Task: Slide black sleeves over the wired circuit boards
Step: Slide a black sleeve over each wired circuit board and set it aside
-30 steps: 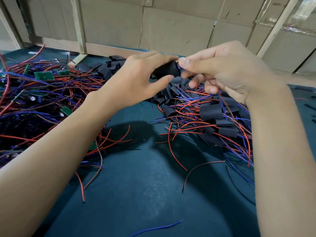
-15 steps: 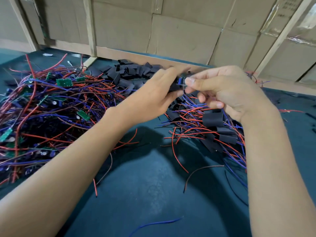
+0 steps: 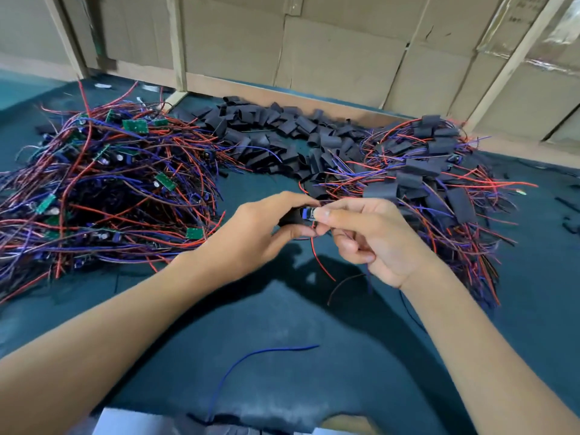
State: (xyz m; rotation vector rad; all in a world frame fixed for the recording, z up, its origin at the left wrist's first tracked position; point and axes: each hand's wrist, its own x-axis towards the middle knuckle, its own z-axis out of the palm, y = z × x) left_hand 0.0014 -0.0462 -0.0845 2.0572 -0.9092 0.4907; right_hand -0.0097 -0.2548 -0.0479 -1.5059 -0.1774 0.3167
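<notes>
Left hand (image 3: 260, 237) pinches a black sleeve (image 3: 290, 217) between thumb and curled fingers, above the dark tabletop (image 3: 314, 387). Right hand (image 3: 373, 237) pinches the wired circuit board (image 3: 309, 213) at the sleeve's mouth between thumb and forefinger, remaining fingers curled; a blue component on the board shows just outside the sleeve, and a red wire (image 3: 320, 262) trails down from the grip.

Stock noted: unsleeved boards with red and blue leads heaped at left (image 3: 103, 189); loose sleeves piled at the far middle (image 3: 276, 136); sleeved units heaped at right (image 3: 439, 177). A stray blue wire (image 3: 251, 359) lies near the front edge.

Assessment: insertion appears under way, not complete. The sleeve is judged light, soft and easily collapsed; hold it by the flat sides without squashing the mouth shut. The board is judged small, rigid and light, with solder joints liable to strain; grip the board edges, not the leads. Tangled leads could snag at the sleeve mouth
</notes>
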